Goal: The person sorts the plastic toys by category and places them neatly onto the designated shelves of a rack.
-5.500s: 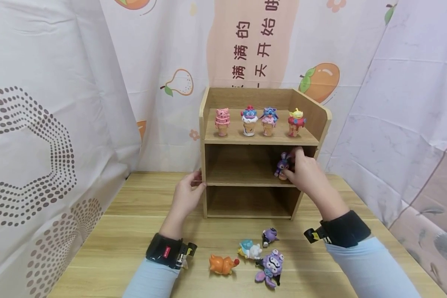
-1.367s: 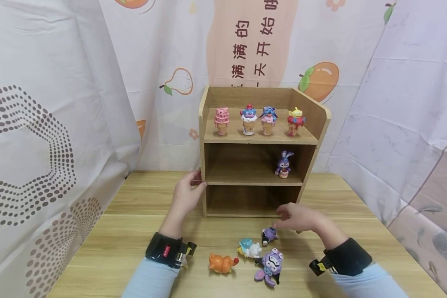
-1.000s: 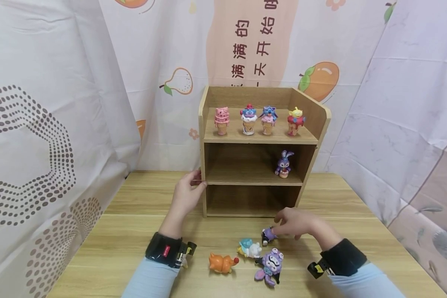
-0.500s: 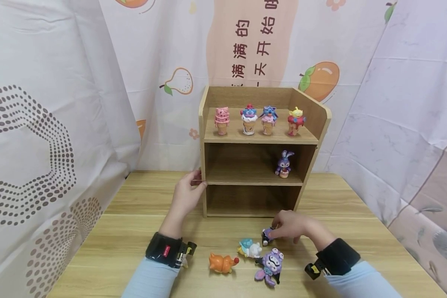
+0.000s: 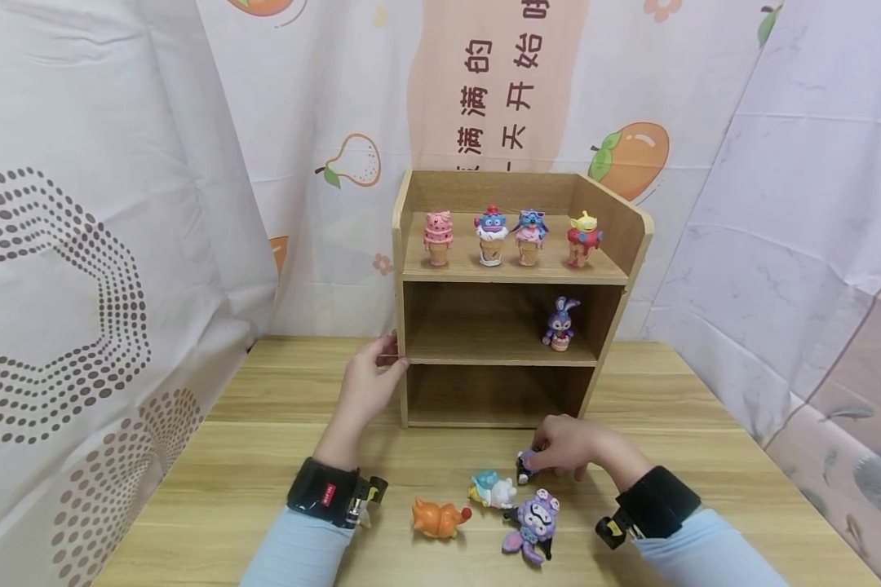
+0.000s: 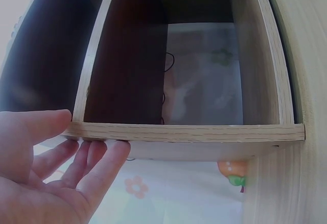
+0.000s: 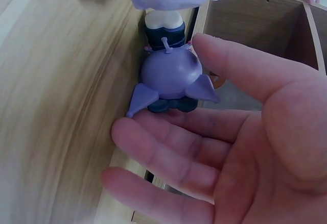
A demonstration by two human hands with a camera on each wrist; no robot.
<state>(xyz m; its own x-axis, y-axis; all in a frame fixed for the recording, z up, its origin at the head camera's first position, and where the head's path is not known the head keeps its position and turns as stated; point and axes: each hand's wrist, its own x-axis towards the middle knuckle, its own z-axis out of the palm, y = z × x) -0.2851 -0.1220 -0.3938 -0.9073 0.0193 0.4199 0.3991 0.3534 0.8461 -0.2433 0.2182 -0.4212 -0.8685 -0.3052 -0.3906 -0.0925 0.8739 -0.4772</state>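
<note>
My right hand point(image 5: 546, 455) is low on the wooden table, pinching a small purple figure point(image 5: 525, 465) that lies in front of the shelf. The right wrist view shows the small purple figure point(image 7: 168, 76) between my thumb point(image 7: 240, 63) and fingers point(image 7: 168, 142). My left hand point(image 5: 373, 377) grips the left side panel of the wooden shelf unit point(image 5: 399, 326). In the left wrist view its thumb lies on one face of the panel edge point(image 6: 184, 132) and its fingers point(image 6: 97, 155) on the other. A purple rabbit figure point(image 5: 560, 324) stands at the right of the middle shelf.
Several cone figures point(image 5: 490, 236) stand in a row on the top shelf. On the table lie an orange figure point(image 5: 436, 519), a white and blue figure point(image 5: 493, 492) and a larger purple figure point(image 5: 532, 526). Printed curtains hang on three sides.
My right hand let go of the purple rabbit on the middle shelf, came down to the table and closed its fingers on the small purple figure. The left hand stayed put.
</note>
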